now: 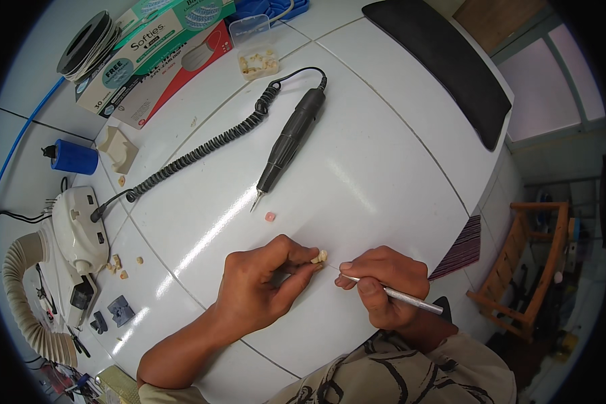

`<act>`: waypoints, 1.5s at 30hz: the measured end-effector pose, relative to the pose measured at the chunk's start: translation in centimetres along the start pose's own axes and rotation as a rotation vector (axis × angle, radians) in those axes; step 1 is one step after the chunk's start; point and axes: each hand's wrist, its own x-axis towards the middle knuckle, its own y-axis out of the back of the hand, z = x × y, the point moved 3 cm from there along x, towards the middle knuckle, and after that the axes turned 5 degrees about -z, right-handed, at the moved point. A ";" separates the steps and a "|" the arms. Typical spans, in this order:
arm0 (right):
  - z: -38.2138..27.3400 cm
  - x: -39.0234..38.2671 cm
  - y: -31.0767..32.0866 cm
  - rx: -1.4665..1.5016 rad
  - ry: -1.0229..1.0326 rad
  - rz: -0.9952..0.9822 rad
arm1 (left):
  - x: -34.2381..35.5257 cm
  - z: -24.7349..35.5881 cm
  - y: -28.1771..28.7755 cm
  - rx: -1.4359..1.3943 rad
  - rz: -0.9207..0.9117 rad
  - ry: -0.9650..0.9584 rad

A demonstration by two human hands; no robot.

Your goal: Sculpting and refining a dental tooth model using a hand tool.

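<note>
My left hand (262, 283) pinches a small cream tooth-shaped piece (319, 256) between thumb and fingertips, just above the white tiled counter (357, 161). My right hand (384, 283) grips a thin silver hand tool (400, 296) like a pen, its tip pointing left toward the cream piece. A small pink bit (270, 217) lies on the counter a little beyond both hands. A black rotary handpiece (291, 143) rests further away, its bur pointing toward the pink bit.
A coiled black cord (202, 149) runs from the handpiece to a white control unit (79, 229) at left. Tissue and mask boxes (151, 60), a clear box of tooth pieces (258, 62), a blue cylinder (74, 157), a ribbed hose (27, 303) and a black pad (444, 67) surround the work spot.
</note>
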 end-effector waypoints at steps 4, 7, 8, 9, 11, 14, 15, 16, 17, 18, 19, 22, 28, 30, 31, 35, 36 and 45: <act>-0.1 0.4 -0.1 -0.027 -0.003 0.001 | -0.1 -0.2 0.0 -0.021 -0.002 0.002; -0.1 0.0 -0.5 0.019 -0.083 0.016 | 0.0 -0.1 0.0 -0.020 -0.005 0.004; -0.1 0.0 -0.5 0.019 -0.084 0.016 | 0.0 -0.1 0.0 -0.009 -0.009 0.008; -0.1 0.0 -0.5 -0.008 -0.066 0.013 | 0.0 -0.1 0.0 -0.009 -0.009 0.008; -0.1 0.1 -0.6 -0.034 -0.048 0.010 | 0.0 -0.2 0.0 -0.019 -0.006 0.005; -0.1 0.1 -0.7 -0.077 0.007 0.012 | 0.0 0.0 0.0 -0.004 -0.008 -0.004; -0.2 0.2 -0.7 -0.101 0.033 0.009 | 0.0 0.0 0.0 -0.004 -0.007 -0.004; -0.2 0.3 -0.7 -0.126 0.059 0.006 | 0.0 -0.1 -0.1 -0.013 -0.006 0.000; -0.2 0.3 -0.7 -0.126 0.060 0.006 | 0.0 -0.1 -0.1 -0.022 -0.005 0.004; -0.3 0.4 -0.7 -0.132 0.065 0.005 | 0.0 -0.2 -0.1 -0.021 -0.005 0.004; -0.3 0.4 -0.7 -0.138 0.070 0.004 | 0.0 -0.2 -0.1 -0.018 -0.005 -0.003; -0.2 0.2 -0.9 -0.130 0.063 0.020 | 0.0 -0.1 0.0 0.005 -0.005 -0.017; 0.0 0.2 -0.8 -0.124 0.055 -0.008 | 0.0 0.1 0.0 0.029 0.005 -0.006; -0.1 0.2 -0.8 -0.129 0.047 0.000 | 0.0 0.0 0.0 0.021 0.008 -0.007; -0.1 0.2 -0.8 -0.134 0.039 0.008 | 0.0 0.1 0.0 0.023 0.006 -0.010; 0.0 0.3 -0.8 -0.106 0.038 -0.010 | -0.1 -0.1 0.0 0.026 0.003 -0.002; -0.1 0.3 -0.8 -0.113 0.032 -0.001 | -0.1 -0.1 0.0 0.025 0.002 -0.003; -0.1 0.3 -0.7 -0.107 0.018 0.001 | -0.1 0.0 0.0 0.030 -0.003 -0.004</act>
